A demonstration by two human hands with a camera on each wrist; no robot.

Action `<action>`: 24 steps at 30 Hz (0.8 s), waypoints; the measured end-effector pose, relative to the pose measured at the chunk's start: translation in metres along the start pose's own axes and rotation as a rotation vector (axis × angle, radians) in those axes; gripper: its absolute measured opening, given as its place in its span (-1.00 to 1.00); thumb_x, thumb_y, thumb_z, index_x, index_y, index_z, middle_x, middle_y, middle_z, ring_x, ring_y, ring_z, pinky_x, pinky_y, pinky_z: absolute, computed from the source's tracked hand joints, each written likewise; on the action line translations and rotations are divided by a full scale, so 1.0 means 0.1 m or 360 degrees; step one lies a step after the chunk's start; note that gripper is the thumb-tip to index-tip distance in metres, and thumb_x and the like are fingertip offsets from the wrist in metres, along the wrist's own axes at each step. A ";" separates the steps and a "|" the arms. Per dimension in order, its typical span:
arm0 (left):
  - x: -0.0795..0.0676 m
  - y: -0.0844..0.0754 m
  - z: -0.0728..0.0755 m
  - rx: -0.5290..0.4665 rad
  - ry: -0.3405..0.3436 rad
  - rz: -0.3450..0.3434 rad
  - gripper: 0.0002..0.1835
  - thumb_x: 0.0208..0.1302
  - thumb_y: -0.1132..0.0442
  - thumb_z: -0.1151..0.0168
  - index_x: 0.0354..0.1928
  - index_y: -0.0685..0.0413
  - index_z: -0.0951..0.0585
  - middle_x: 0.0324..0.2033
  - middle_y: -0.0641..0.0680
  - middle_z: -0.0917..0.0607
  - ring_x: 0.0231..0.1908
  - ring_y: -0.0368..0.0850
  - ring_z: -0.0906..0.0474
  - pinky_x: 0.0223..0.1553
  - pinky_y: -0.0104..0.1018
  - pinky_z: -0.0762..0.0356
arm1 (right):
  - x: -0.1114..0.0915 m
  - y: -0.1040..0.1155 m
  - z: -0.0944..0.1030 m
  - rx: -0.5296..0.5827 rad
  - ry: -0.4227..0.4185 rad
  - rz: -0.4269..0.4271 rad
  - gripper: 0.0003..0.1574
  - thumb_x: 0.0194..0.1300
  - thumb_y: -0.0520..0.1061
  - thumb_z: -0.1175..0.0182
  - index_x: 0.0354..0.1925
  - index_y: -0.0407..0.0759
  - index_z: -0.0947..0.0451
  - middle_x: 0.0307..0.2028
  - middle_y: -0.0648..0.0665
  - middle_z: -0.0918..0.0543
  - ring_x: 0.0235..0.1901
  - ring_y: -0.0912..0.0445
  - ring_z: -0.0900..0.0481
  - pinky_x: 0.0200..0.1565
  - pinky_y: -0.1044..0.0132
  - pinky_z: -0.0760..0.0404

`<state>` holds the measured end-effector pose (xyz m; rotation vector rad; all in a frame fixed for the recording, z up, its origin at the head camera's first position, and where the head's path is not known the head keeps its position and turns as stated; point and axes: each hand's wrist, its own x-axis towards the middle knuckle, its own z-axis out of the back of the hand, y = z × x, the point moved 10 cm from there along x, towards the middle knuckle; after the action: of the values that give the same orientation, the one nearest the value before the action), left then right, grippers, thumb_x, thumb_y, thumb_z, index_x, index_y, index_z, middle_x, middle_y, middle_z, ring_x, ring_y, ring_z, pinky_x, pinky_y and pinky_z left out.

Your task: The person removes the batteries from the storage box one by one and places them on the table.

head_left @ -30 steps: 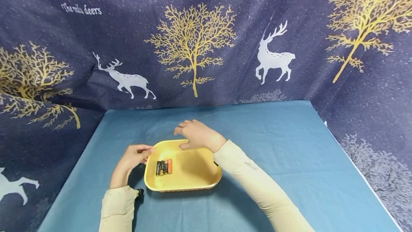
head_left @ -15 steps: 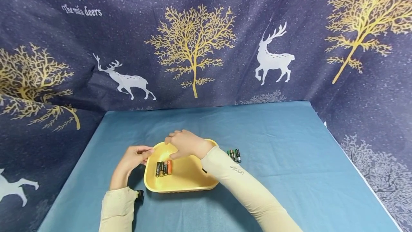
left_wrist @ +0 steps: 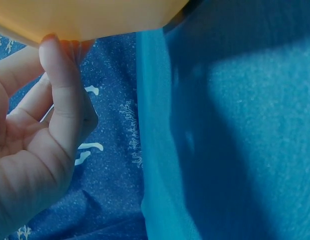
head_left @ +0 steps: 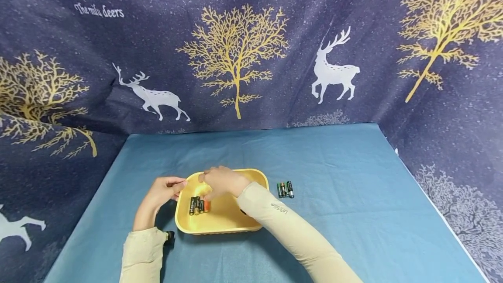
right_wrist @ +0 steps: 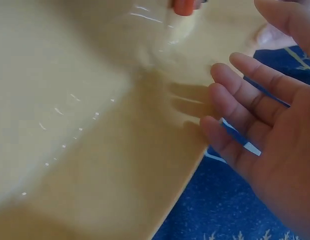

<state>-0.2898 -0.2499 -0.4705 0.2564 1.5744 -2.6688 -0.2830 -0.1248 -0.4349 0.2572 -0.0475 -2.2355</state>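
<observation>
A yellow plastic basin point(head_left: 232, 219) stands on the cloth, and my left hand point(head_left: 159, 193) pinches its left rim between thumb and fingers. The left wrist view shows the thumb point(left_wrist: 57, 65) on the basin's edge. Several batteries point(head_left: 197, 205), black and orange, lie side by side at the basin's left. Over the basin's far side reaches my right hand point(head_left: 223, 181), its fingertips close to the batteries. In the right wrist view that hand point(right_wrist: 275, 120) has relaxed, spread fingers and holds nothing, while one orange battery point(right_wrist: 184, 7) shows at the top edge.
Just right of the basin, a few green and black batteries point(head_left: 285, 189) lie in a row on the blue cloth point(head_left: 353, 213). Behind the table hangs a dark curtain point(head_left: 259, 108) with deer and trees. A small black object point(head_left: 243, 212) shows by the right sleeve.
The right hand has moved left and down into the basin, toward the batteries. Its sleeve has uncovered the batteries lying to the right. The left hand keeps its grip on the rim.
</observation>
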 end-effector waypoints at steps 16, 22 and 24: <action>-0.01 0.02 0.00 -0.0003 -0.0005 0.0020 -0.67 0.34 0.34 -0.19 0.02 0.50 -0.57 -0.40 0.15 -0.71 -0.55 -0.14 -0.61 -0.47 -0.27 -0.65 | 0.06 0.10 -0.22 -0.0061 0.0125 0.0000 -0.45 0.09 0.21 -0.39 -0.04 -0.01 -0.52 -0.17 0.09 -0.55 -0.14 0.20 -0.49 -0.05 0.42 -0.47; 0.00 0.00 0.00 -0.0009 -0.0008 0.0005 -0.67 0.33 0.35 -0.19 0.02 0.51 -0.57 -0.41 0.16 -0.71 -0.55 -0.13 -0.61 -0.47 -0.27 -0.65 | 0.09 0.09 -0.31 -0.0085 0.0125 -0.0013 -0.42 0.02 0.28 -0.41 -0.09 0.04 -0.51 -0.19 0.11 -0.55 -0.14 0.20 -0.48 -0.03 0.43 -0.47; 0.00 0.00 0.00 -0.0005 -0.0009 0.0004 -0.67 0.33 0.34 -0.19 0.02 0.51 -0.57 -0.41 0.15 -0.71 -0.55 -0.13 -0.61 -0.47 -0.26 -0.65 | 0.09 0.10 -0.33 -0.0102 0.0119 -0.0005 -0.44 0.00 0.29 -0.42 -0.11 0.08 -0.53 -0.22 0.14 -0.55 -0.15 0.21 -0.48 -0.04 0.44 -0.46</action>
<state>-0.2896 -0.2500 -0.4707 0.2502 1.5759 -2.6625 -0.2746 -0.1360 -0.4672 0.3057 0.0650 -2.2239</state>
